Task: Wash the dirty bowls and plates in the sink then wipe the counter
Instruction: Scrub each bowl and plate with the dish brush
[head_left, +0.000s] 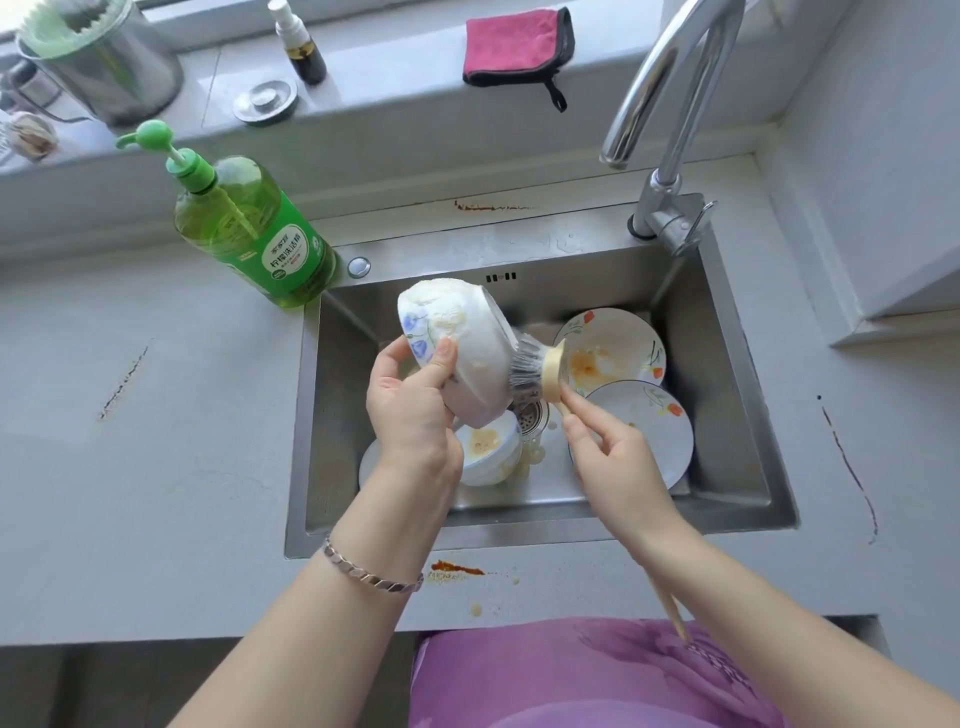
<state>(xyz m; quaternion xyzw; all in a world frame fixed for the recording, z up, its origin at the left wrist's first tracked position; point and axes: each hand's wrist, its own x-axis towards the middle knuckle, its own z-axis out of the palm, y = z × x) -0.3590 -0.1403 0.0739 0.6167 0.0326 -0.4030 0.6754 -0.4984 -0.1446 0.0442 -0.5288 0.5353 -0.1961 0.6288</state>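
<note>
Grey countertop (156, 415), streaked with dried sauce, surrounds a stainless steel sink (727, 364) beneath a chrome faucet (670, 78) from which no water is seen to run. A green dish-soap pump bottle (249, 228) stands at the sink's back left corner, and a pink cloth (514, 44) lies on the ledge behind. Two floral plates, the upper (618, 343) smeared orange and the lower (649, 431) overlapping it, lie in the basin with a second soiled bowl (491, 452). Above them the left hand (410, 405) grasps a sudsy floral bowl (467, 343), thumb on its outer wall, with the mouth tipped to the right. The right hand (613, 457) pinches the wooden handle of a dish brush (545, 371) whose bristles press into that mouth. The step in hand appears to be scrubbing the interior. To do it well, turn the bowl against the bristles so they cover the whole inner wall and rim. Keep it low over the basin, and grip firmly, since the soapy glaze is probably slippery.
</note>
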